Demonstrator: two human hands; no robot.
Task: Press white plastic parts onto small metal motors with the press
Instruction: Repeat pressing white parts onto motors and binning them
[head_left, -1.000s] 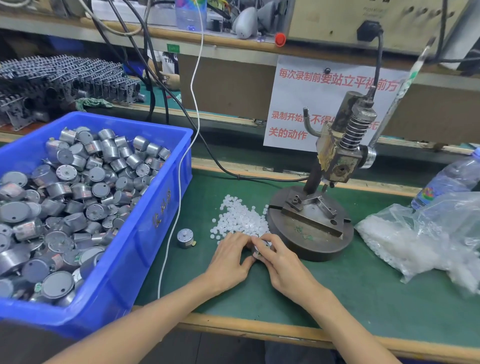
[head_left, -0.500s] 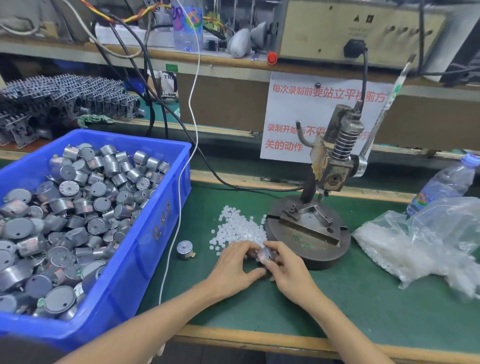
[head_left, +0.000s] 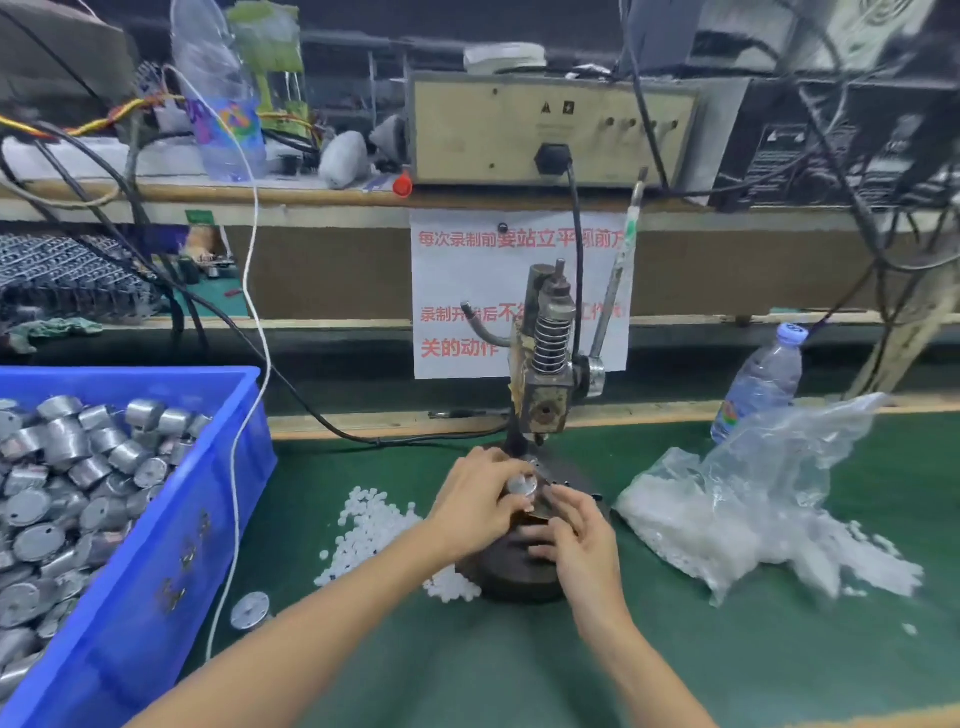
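Left hand (head_left: 475, 501) pinches small round silver metal motor (head_left: 522, 484) over dark round press base (head_left: 514, 579); right hand (head_left: 579, 538) loosely spread. My worry: tilted seating, crooked press.

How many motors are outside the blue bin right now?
2: a loose motor lies on the green mat beside the blue bin, and a held motor is gripped by the left hand over the press base. Others may hide behind that hand.

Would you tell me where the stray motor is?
Head view, lower left: the stray motor sits on the mat beside the bin, left of the white parts.
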